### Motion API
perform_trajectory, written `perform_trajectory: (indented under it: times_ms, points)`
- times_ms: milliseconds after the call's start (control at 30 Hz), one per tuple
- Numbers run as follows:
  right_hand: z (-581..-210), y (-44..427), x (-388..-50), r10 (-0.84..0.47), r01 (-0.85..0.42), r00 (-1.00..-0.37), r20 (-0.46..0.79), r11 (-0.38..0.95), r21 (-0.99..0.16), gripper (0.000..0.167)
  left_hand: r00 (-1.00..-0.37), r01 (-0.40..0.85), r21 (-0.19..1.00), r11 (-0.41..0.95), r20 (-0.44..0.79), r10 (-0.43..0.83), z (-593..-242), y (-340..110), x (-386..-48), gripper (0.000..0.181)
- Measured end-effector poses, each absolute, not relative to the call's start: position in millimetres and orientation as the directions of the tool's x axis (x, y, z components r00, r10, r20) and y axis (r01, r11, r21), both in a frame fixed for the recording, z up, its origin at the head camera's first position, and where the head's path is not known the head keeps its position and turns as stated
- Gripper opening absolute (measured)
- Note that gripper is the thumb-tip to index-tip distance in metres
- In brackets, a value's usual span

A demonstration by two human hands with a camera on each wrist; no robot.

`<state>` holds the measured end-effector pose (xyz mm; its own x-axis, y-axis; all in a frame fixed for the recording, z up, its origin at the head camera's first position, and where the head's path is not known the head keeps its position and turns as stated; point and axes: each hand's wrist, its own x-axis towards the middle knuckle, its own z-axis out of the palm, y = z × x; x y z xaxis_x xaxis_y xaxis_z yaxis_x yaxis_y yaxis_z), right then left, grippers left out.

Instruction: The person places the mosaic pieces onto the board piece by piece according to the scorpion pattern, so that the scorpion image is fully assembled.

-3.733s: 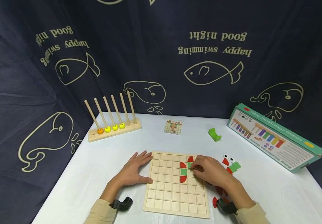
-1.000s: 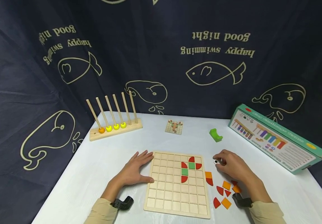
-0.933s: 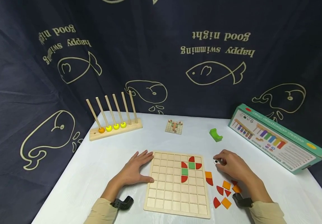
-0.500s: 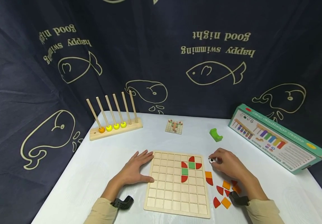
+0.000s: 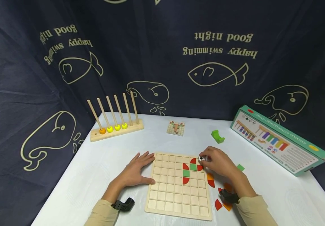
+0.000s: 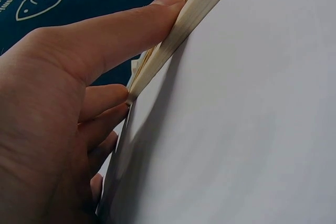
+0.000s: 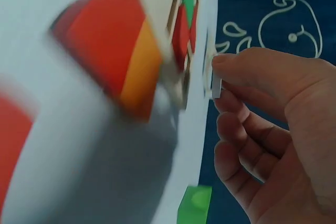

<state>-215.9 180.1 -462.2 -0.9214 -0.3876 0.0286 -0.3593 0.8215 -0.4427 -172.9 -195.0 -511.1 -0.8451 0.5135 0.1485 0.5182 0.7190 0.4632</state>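
Observation:
My right hand [image 5: 217, 160] pinches a white eye piece [image 5: 201, 158] with a black dot, over the far right corner of the wooden grid board [image 5: 165, 189]. In the right wrist view, thumb and fingers grip the thin white edge of the eye piece [image 7: 217, 83]. Two green squares [image 5: 193, 167] and several red quarter-round pieces [image 5: 186, 180] sit in the board's cells near that corner. My left hand [image 5: 134, 172] rests on the board's left edge with fingers spread; in the left wrist view the thumb lies on the wooden rim [image 6: 178, 35].
Loose pieces lie right of the board: an orange square [image 5: 210, 176], red pieces [image 5: 218, 205] and a green square [image 5: 240, 167], some hidden by my right arm. Farther back stand a peg rack [image 5: 117, 131], a pattern card [image 5: 175, 128], a green block [image 5: 217, 136] and a long box [image 5: 278, 139].
A red quarter-round piece now sits right of the upper green square. My right hand took the eye piece from the table and carried it left over the board. The left hand stayed put.

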Motion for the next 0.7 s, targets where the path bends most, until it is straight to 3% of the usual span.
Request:
perform_trajectory:
  times_ms: [700]
  points:
    - [-468.9, 129.3, -224.6, -0.539, -0.531, -0.836, 0.107, 0.742, -0.409, 0.017, -0.837, 0.530, 0.472, 0.704, 0.162, 0.522, -512.2, -195.1, -174.4, 0.100]
